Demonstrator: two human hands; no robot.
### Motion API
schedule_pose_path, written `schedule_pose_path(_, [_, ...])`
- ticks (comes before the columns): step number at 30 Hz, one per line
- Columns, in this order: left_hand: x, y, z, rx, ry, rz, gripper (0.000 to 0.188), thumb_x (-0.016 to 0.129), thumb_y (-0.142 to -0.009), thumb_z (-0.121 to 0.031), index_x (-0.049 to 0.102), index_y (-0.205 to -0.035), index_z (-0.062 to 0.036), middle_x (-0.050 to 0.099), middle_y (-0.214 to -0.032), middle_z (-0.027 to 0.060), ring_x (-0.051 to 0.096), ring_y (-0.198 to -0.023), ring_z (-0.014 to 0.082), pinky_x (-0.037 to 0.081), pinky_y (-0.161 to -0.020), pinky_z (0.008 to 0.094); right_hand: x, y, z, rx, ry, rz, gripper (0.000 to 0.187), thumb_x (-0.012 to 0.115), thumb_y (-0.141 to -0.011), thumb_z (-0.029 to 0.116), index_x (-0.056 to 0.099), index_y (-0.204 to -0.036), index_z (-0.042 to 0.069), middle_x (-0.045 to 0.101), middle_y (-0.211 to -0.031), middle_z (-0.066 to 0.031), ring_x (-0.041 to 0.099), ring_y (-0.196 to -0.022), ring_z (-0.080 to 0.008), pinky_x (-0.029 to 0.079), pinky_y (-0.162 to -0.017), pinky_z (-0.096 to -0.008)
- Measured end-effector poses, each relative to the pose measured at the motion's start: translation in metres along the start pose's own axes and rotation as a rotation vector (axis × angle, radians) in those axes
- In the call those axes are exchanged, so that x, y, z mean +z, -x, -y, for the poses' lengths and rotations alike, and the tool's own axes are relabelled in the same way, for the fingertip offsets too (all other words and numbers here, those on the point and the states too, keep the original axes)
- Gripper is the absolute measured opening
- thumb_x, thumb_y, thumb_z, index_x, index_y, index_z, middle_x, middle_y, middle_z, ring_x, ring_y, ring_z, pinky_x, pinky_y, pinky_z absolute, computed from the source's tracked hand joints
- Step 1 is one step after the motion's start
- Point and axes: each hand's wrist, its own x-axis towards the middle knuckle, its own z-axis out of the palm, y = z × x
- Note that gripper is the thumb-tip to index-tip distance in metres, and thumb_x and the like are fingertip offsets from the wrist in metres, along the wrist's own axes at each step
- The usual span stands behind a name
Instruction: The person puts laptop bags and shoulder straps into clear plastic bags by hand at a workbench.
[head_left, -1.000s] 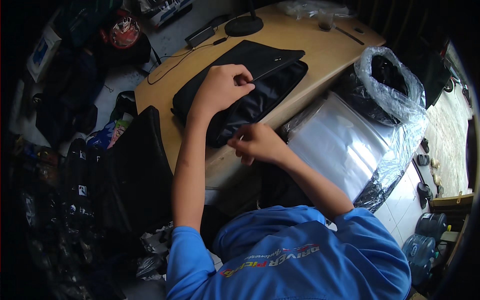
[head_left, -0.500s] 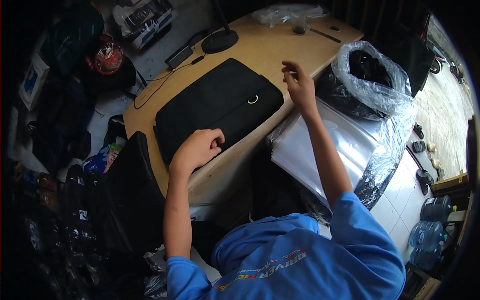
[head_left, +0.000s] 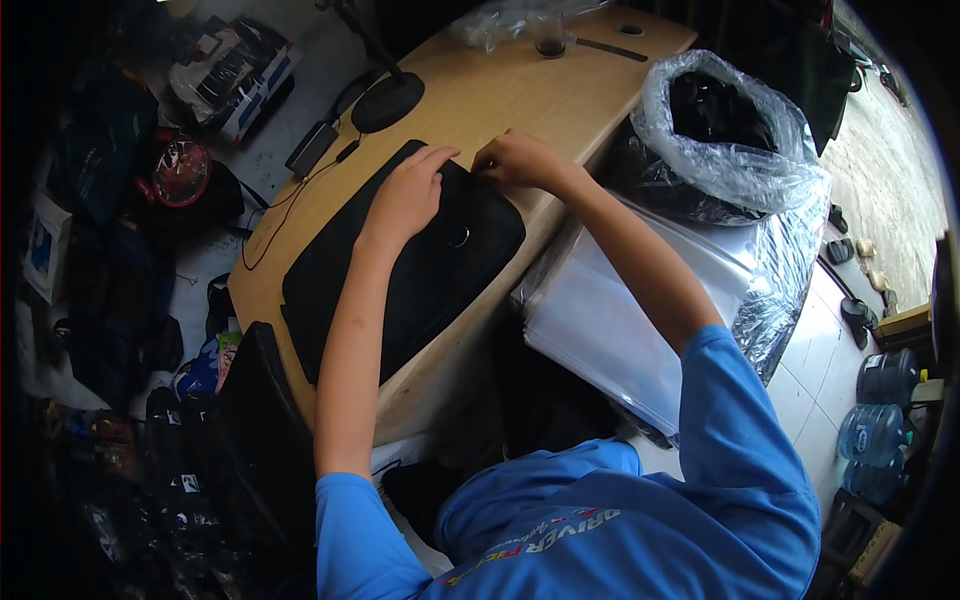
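Bag seems light, soft, best held by edges; left hand half-open over it, right hand curled at its edge, hold unclear.

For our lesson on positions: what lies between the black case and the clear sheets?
In the head view, a bare strip of the desk, along its edge, lies between the black case and the clear sheets.

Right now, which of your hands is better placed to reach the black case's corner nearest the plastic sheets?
Probably the right hand: its curled fingers are at the edge of the black case nearer that corner, while the left hand is farther from the plastic sheets.
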Motion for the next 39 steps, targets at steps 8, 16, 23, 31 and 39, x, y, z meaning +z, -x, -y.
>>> schedule_pose_path(8, [0.026,-0.03,0.029,0.194,-0.021,0.411,0.02,0.054,-0.083,-0.007,0.065,-0.1,-0.008,0.065,-0.099,0.009,0.06,-0.095,0.0289,0.048,-0.081,0.0369,0.003,0.029,0.007,-0.156,0.149,-0.192,0.013,0.061,-0.078,0.018,0.065,-0.08,0.005,0.064,-0.078,-0.0127,0.062,-0.078,-0.0317,0.049,-0.071,-0.0421])
schedule_pose_path(16, [0.019,-0.038,0.056,0.074,-0.021,0.349,0.021,0.057,-0.083,-0.006,0.064,-0.103,-0.0068,0.066,-0.097,0.01,0.061,-0.092,0.0291,0.047,-0.081,0.0339,-0.014,0.085,0.043,-0.086,0.082,-0.282,0.009,0.063,-0.082,0.013,0.063,-0.085,0.004,0.06,-0.08,-0.0112,0.059,-0.078,-0.0293,0.047,-0.07,-0.0384])
schedule_pose_path(23, [0.032,-0.062,0.001,0.022,0.306,0.742,0.024,0.049,-0.094,-0.015,0.061,-0.107,-0.0008,0.066,-0.092,0.0128,0.062,-0.085,0.0224,0.047,-0.077,0.03,-0.01,0.083,0.04,-0.028,0.099,-0.508,0.011,0.064,-0.081,0.014,0.062,-0.082,0.003,0.059,-0.076,-0.0115,0.059,-0.072,-0.0302,0.048,-0.065,-0.0385])
schedule_pose_path(31, [0.06,-0.074,0.018,-0.015,0.217,0.365,0.021,0.048,-0.094,-0.017,0.062,-0.097,-0.0013,0.065,-0.092,0.0157,0.061,-0.089,0.0291,0.047,-0.078,0.0337,0.042,0.092,0.104,-0.077,0.119,-0.521,0.014,0.063,-0.078,0.013,0.053,-0.072,0.005,0.053,-0.067,-0.009,0.057,-0.066,-0.0266,0.048,-0.059,-0.0377])
schedule_pose_path(39, [0.028,-0.053,-0.06,-0.095,-0.322,0.48,0.037,0.065,-0.077,-0.033,0.064,-0.094,-0.0009,0.065,-0.091,0.0188,0.063,-0.087,0.0346,0.051,-0.074,0.0406,0.05,0.095,0.101,0.164,-0.076,-0.463,0.013,0.066,-0.077,0.016,0.061,-0.079,0.004,0.061,-0.073,-0.0127,0.062,-0.07,-0.0318,0.05,-0.062,-0.0412])
